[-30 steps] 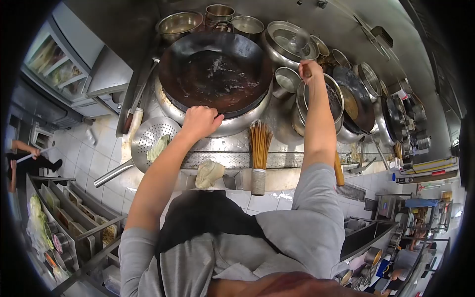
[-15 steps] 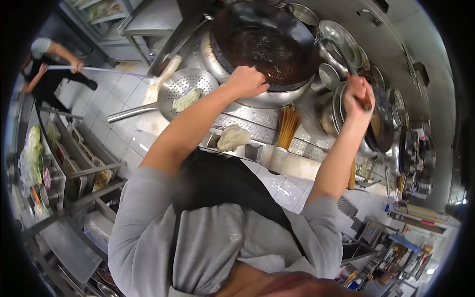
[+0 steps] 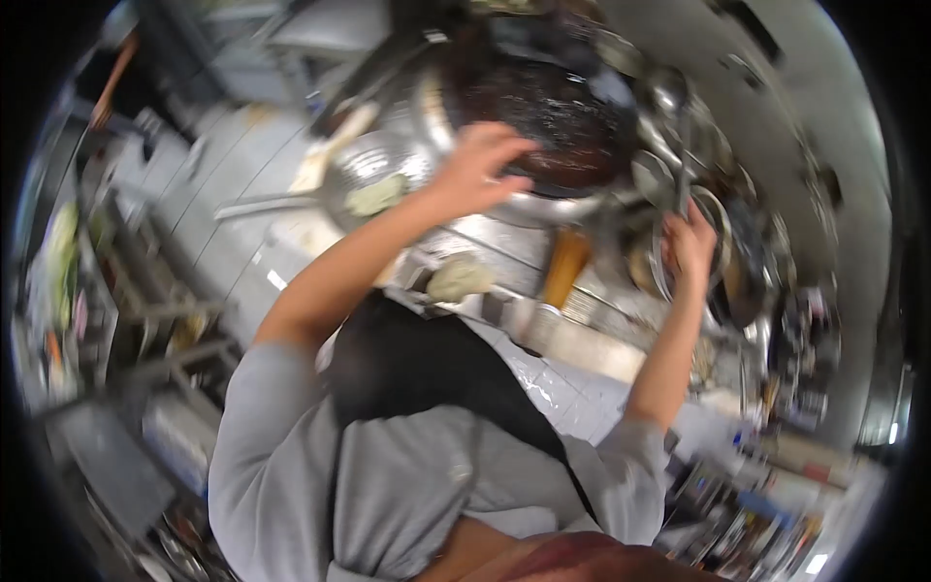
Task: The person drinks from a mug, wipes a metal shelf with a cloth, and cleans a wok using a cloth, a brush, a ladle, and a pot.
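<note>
A large dark wok (image 3: 543,102) with wet, shiny brown liquid in it sits on a round metal burner ring. Over its near left edge is my left hand (image 3: 485,170), fingers apart and holding nothing; blur hides whether it touches the rim. My right hand (image 3: 689,241) is wrapped around the handle of a metal ladle (image 3: 669,92), whose bowl points away from me above the pots at the right. Left of the wok rests a perforated strainer (image 3: 373,160) with a pale crumpled cloth (image 3: 376,196) in it.
A bamboo wok brush (image 3: 565,267) and another crumpled cloth (image 3: 459,278) lie along the front of the stove. Metal pots (image 3: 652,262) crowd the right side. A person (image 3: 121,82) stands at far left, beyond food containers (image 3: 145,262).
My left hand has gone from a closed fist at the wok's rim to spread fingers. The ladle has swung more upright in my right hand. The view has shifted and blurred.
</note>
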Demonstrator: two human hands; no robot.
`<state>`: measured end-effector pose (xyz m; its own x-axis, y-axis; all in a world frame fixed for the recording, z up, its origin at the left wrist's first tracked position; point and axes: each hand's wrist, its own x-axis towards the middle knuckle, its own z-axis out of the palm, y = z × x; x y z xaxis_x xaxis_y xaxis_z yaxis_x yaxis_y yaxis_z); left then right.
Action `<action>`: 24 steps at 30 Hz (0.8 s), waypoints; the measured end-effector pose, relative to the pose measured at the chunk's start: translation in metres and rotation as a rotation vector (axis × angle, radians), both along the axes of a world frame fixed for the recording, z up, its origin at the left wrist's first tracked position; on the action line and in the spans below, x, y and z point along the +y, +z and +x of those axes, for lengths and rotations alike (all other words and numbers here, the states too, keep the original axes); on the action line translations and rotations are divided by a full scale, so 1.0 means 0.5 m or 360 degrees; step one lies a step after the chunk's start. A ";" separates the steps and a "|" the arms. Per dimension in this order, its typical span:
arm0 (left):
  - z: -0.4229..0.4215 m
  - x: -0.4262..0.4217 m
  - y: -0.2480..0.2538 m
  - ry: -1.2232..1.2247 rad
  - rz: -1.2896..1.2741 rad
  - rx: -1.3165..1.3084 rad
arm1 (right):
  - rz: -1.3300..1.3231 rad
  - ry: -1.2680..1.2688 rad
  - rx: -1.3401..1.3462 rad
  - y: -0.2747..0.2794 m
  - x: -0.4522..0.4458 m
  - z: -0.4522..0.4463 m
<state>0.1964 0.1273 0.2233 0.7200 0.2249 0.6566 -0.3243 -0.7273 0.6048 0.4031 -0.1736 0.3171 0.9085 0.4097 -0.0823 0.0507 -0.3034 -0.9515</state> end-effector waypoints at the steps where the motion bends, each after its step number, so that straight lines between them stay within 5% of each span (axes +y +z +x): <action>1: -0.058 -0.004 0.051 -0.0005 -0.0207 -0.0058 | -0.0013 -0.0054 -0.0043 -0.005 -0.001 0.054; 2: -0.104 0.022 0.053 0.0218 0.0027 -0.0002 | -0.0195 -0.0140 -0.0135 -0.002 -0.004 0.099; 6: -0.349 0.094 0.010 0.0865 -0.0403 -0.0080 | -0.0102 -0.0368 -0.0181 -0.031 0.019 0.263; 9: -0.558 0.156 -0.113 0.1489 -0.0467 -0.0102 | 0.0043 -0.0514 -0.0048 -0.052 0.042 0.346; 11: -0.721 0.161 -0.232 0.1819 -0.0266 0.0283 | 0.0224 -0.0563 0.0230 -0.037 0.066 0.358; 13: -0.882 0.132 -0.381 0.1992 -0.0150 0.0793 | 0.0972 -0.0489 0.0730 -0.062 0.053 0.455; 14: -0.998 0.120 -0.503 0.1948 -0.0184 0.1274 | 0.1342 -0.0449 0.0982 -0.075 0.045 0.484; 15: -1.080 0.086 -0.556 0.1495 -0.0313 0.1808 | 0.1723 -0.0364 0.1155 -0.072 0.043 0.476; 16: -1.116 0.018 -0.567 0.1366 -0.1526 0.1898 | 0.1805 -0.0355 0.1160 -0.065 0.045 0.461; 17: -1.134 -0.031 -0.565 0.1319 -0.1832 0.2077 | 0.1888 -0.0351 0.1159 -0.055 0.050 0.441; 24: -1.039 -0.082 -0.580 0.0999 -0.1451 0.2154 | 0.2109 0.0114 0.1347 0.051 -0.006 0.289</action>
<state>-0.3231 0.0863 -0.0666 0.2725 0.5829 -0.7655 0.8836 0.1634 0.4389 0.5478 -0.1764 0.3427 0.7629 0.6389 -0.0985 -0.6365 0.7158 -0.2872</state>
